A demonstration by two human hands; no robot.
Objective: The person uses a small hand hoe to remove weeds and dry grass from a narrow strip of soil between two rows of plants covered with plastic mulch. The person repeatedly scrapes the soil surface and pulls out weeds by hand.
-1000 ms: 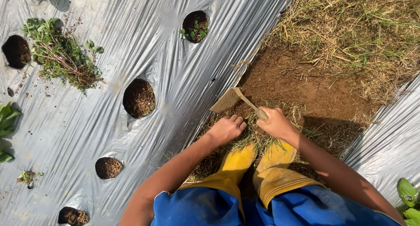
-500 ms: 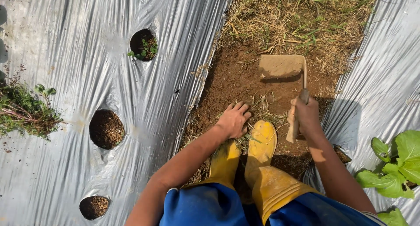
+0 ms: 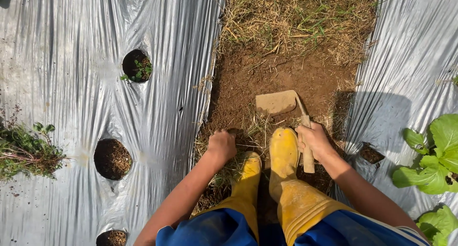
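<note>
My right hand (image 3: 315,140) grips the wooden handle of a small hand hoe (image 3: 277,102); its flat blade rests on the bare brown soil of the furrow (image 3: 267,74), just ahead of my right yellow rubber boot (image 3: 283,150). My left hand (image 3: 222,144) is closed down in a tuft of dry grass (image 3: 248,129) at the furrow's left edge, beside my left yellow boot (image 3: 248,172). Whether grass is held in the fist I cannot tell.
Silver plastic mulch (image 3: 62,50) covers the bed on the left, with round planting holes (image 3: 112,158); one hole holds a small seedling (image 3: 139,68). A pile of pulled weeds (image 3: 26,150) lies at far left. Right mulch (image 3: 410,46) has a leafy green plant (image 3: 436,153). Dry grass (image 3: 296,17) lies ahead.
The view has shifted left. The hoe blade came back toward my boots. My left hand went from spread fingers on the soil to a closed fist in the grass.
</note>
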